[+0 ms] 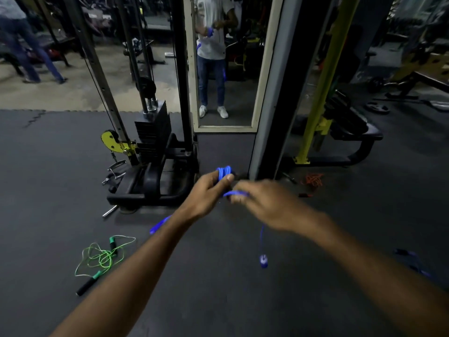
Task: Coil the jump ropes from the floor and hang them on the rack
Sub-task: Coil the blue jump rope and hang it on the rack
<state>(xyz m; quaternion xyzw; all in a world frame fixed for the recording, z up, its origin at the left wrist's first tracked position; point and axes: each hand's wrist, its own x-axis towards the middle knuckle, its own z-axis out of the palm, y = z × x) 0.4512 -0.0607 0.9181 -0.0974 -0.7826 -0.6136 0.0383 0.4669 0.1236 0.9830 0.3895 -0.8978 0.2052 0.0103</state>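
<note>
The floor is dark rubber matting. On it at the near left lies the green rope, a loose tangle with its black-and-green handles lying apart. At the near right lies a dark tangle with purple in it, too blurred to make out.

Both forearms reach in from the near edge and meet over the middle of the floor. A blue handle hangs on a thin strand below the right hand, clear of the floor. Another blue length shows to the left of the left wrist.

The left hand has its grip clamped on the blue rope. Fingers and thumb curl round a small bundle of turns, which sticks up past the fingertips on the far side. From that bundle one strand runs right, straight into the right hand just beside it. That grip is closed on the strand, which crosses over the curled fingers. The hand is blurred, so the finger placement is unclear.

Beyond the hands, to the right, the orange rope lies bunched on the floor near a grey pillar. To the left stands a weight stack on its black base. Farthest off is a mirror, which reflects a standing person with blue in the hands.
</note>
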